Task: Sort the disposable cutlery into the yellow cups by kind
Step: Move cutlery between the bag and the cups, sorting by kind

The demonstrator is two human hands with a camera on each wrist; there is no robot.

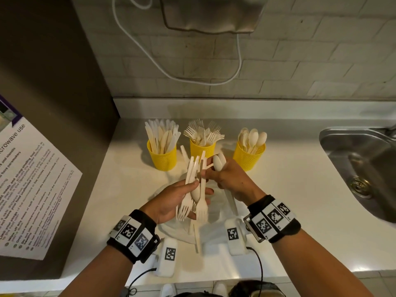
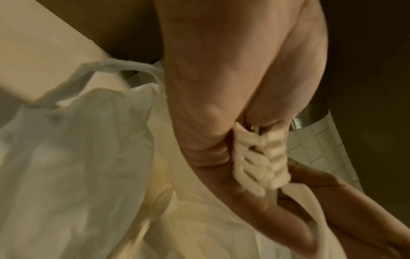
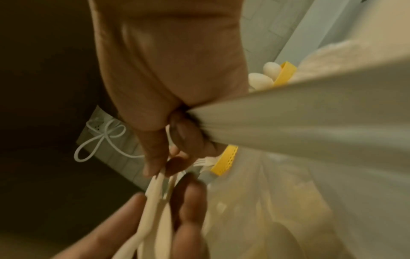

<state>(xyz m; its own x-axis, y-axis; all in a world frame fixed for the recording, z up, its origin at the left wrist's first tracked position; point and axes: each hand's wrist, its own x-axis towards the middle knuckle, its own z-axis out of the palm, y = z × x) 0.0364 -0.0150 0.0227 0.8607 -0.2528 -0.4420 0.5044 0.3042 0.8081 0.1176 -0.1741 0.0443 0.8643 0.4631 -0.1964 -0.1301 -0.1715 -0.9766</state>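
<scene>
Left hand clamps a mixed cutlery bundle; right hand clamps spoons while pinching one bundle handle, before three yellow cups.

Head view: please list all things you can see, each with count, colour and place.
yellow cups: three, yellow, in a row at the counter's back, holding knives, forks, spoons.
mixed cutlery bundle: several pieces, cream, in the left hand.
spoons: about two, cream, in the right hand.
plastic bag: one, white, on the counter under the hands.
sink: one, steel, at right.
notice sheet: one, white, on the left wall.
left hand: grips the bundle.
right hand: holds the spoons.
</scene>
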